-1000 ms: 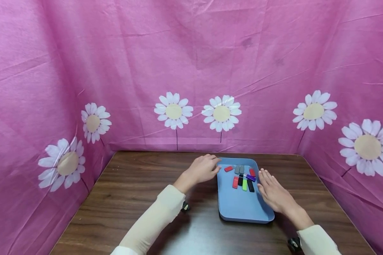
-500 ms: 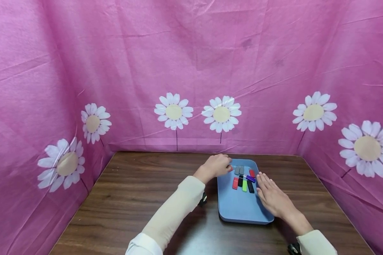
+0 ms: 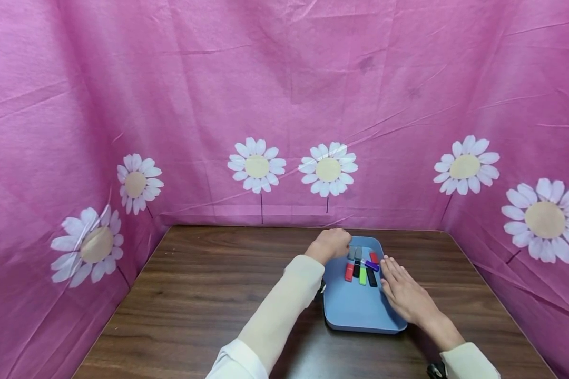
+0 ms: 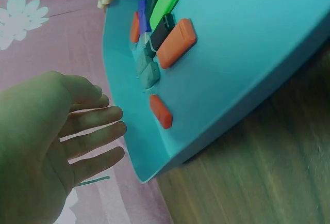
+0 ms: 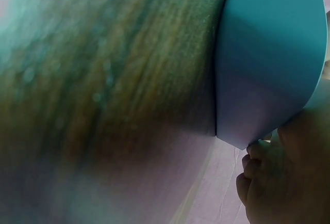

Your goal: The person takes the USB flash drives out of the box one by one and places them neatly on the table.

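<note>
A blue tray (image 3: 365,310) holds several USB flash drives in its far half: red (image 3: 349,272), black (image 3: 372,277), lime green (image 3: 362,276), purple (image 3: 372,266) and grey (image 3: 357,252). My left hand (image 3: 331,244) is over the tray's far left corner. In the left wrist view that hand (image 4: 67,131) has its fingers extended beside the far wall, with nothing between them. A red flash drive (image 4: 161,111) lies near those fingertips; the hand hides it in the head view. My right hand (image 3: 405,289) rests with straight fingers along the tray's right rim.
The tray stands on a dark wooden table (image 3: 208,284), right of its middle. A pink curtain (image 3: 284,79) with daisies rises behind the table and on both sides. Each wrist wears a black device (image 3: 436,369).
My left hand has moved right, from the tray's left rim to over its far left corner, covering a red flash drive. The right hand stays at the right rim, shifted very slightly.
</note>
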Motion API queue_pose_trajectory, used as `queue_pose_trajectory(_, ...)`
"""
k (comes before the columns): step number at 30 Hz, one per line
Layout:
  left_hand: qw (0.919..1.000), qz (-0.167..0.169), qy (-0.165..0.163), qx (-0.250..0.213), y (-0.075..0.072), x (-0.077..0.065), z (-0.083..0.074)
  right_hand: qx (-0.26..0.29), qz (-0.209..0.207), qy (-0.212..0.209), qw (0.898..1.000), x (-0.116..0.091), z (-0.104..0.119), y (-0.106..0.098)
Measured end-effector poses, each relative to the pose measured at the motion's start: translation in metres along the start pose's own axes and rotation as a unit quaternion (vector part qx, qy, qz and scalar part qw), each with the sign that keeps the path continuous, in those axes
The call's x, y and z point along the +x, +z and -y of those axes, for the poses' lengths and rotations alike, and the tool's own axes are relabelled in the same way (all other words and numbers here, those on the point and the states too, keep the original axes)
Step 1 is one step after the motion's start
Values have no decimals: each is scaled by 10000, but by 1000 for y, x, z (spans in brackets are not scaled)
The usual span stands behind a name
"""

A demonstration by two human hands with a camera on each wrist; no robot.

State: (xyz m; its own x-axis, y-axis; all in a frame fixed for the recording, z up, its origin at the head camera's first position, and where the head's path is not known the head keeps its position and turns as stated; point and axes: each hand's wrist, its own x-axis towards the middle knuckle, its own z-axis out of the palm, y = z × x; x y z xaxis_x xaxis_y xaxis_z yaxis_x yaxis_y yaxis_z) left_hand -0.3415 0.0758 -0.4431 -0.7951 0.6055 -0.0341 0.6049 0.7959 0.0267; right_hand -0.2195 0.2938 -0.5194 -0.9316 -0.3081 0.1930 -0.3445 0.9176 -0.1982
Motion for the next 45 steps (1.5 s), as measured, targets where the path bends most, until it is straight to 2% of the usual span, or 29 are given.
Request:
queue_pose_trajectory(8,9988,298,-383,-9,10,5,-13,-38,-3,1,10000,-1,2,0)
queue_pose_trajectory(16,9935,808,-794,-113,14,-4,-26,-32,36,19,10000,-1,2,-1)
queue_pose_trajectory(25,9927,806,-897,8,19,-5,-32,-61,43,3,10000,-1,2,-1)
queue_pose_trajectory(31,9932,782,-854,89,21,-4,-33,-25,62,31,10000,-2,1,-1)
queue_pose_trajectory(37,9927,698,-984,74,23,-2,-32,-72,80,54,9999,-1,0,0)
queue_pose_trajectory(45,9913,775,-1063,26,24,0,-32,-26,91,32,9999,1,-1,-1)
